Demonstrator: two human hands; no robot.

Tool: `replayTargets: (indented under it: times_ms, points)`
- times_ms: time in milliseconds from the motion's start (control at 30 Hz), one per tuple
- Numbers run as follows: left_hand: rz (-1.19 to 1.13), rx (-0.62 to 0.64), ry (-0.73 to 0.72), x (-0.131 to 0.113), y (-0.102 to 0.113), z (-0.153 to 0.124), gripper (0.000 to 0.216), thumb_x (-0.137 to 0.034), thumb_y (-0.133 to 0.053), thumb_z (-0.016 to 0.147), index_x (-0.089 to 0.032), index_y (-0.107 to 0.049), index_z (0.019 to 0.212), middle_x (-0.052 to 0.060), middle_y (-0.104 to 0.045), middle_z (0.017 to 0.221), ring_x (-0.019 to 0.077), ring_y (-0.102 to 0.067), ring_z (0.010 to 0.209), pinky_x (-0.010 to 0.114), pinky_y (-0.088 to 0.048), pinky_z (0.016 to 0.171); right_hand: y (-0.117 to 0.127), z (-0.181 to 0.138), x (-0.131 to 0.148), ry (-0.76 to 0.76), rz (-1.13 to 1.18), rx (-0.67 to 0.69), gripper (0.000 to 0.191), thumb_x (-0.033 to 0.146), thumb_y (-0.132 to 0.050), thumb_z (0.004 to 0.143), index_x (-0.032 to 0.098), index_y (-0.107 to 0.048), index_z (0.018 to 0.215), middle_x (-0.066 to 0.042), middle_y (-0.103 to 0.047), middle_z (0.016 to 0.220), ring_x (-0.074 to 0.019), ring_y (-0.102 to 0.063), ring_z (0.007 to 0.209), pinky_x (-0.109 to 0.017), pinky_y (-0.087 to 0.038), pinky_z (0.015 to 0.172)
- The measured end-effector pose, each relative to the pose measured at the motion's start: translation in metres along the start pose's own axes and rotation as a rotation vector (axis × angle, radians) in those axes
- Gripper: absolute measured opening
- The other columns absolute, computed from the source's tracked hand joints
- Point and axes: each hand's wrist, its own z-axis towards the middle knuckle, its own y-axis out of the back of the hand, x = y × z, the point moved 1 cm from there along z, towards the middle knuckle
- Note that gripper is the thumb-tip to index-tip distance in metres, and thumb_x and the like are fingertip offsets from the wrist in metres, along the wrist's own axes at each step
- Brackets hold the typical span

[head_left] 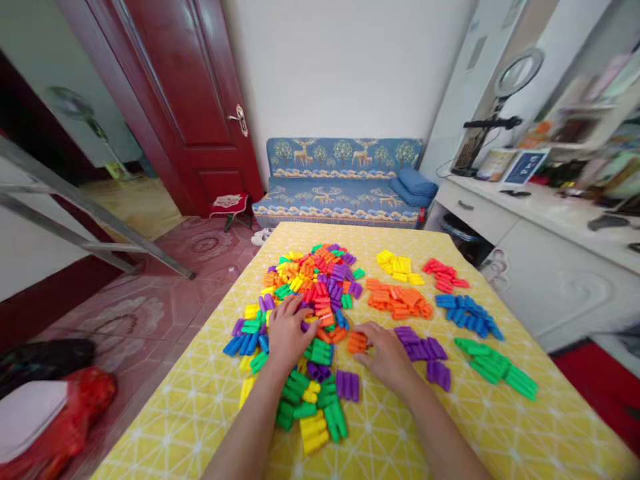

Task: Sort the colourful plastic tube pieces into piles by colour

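A big mixed heap of coloured plastic blocks (310, 287) covers the middle of a yellow-clothed table (500, 427). My left hand (289, 333) lies palm down on the heap's near edge, fingers curled over some blocks; what it grips, if anything, is hidden. My right hand (387, 353) rests on the cloth, its fingertips pinching an orange block (357, 342). To the right lie sorted piles: yellow (399, 267), red (444, 275), orange (400, 301), blue (467, 315), purple (423, 350) and green (495, 367).
A blue patterned sofa (345, 180) stands beyond the table, next to a dark red door (200, 100). A white counter (545, 213) with a ring light (517, 73) runs along the right. Metal ladder rails (90, 213) and a red bag (75, 413) are on the left floor.
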Motion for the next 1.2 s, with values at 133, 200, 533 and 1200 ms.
replayTargets:
  times_ms: [133,200,533,1200]
  points:
    - [-0.012,-0.006,-0.002,-0.001,0.0,0.001,0.026,-0.047,-0.059,0.082,-0.032,-0.073,0.098,0.0,-0.059,0.133,0.0298,-0.045,0.129,0.051,-0.038,0.103,0.012,0.008,-0.016,-0.059,-0.043,-0.152,0.036,0.026,-0.065,0.073,0.019,-0.065,0.108,-0.007,-0.067,0.104,-0.0232,-0.06,0.096,-0.035,-0.045,0.086]
    - [-0.011,-0.007,0.002,-0.001,0.0,0.001,0.026,-0.046,-0.06,0.082,-0.032,-0.073,0.098,0.001,-0.059,0.133,0.0304,-0.045,0.129,0.051,-0.038,0.103,0.023,0.017,-0.028,-0.172,-0.092,-0.331,0.037,0.031,-0.063,0.075,0.017,-0.064,0.109,-0.009,-0.067,0.105,-0.0231,-0.061,0.093,-0.035,-0.046,0.084]
    - [-0.001,-0.019,-0.004,-0.001,-0.001,0.001,0.027,-0.048,-0.058,0.082,-0.033,-0.073,0.098,0.0,-0.059,0.132,0.0305,-0.045,0.129,0.051,-0.04,0.1,0.05,0.057,-0.068,-0.496,-0.399,-0.47,0.034,0.035,-0.061,0.081,0.018,-0.065,0.11,-0.012,-0.067,0.107,-0.0282,-0.056,0.1,-0.037,-0.04,0.083]
    - [-0.021,-0.021,0.001,-0.002,0.001,0.001,0.025,-0.046,-0.06,0.081,-0.032,-0.073,0.097,0.001,-0.059,0.133,0.0308,-0.046,0.128,0.052,-0.04,0.101,-0.035,0.035,0.009,0.07,0.168,-0.281,0.05,0.031,-0.062,0.081,0.024,-0.055,0.13,-0.009,-0.057,0.13,-0.0243,-0.052,0.119,-0.042,-0.042,0.102]
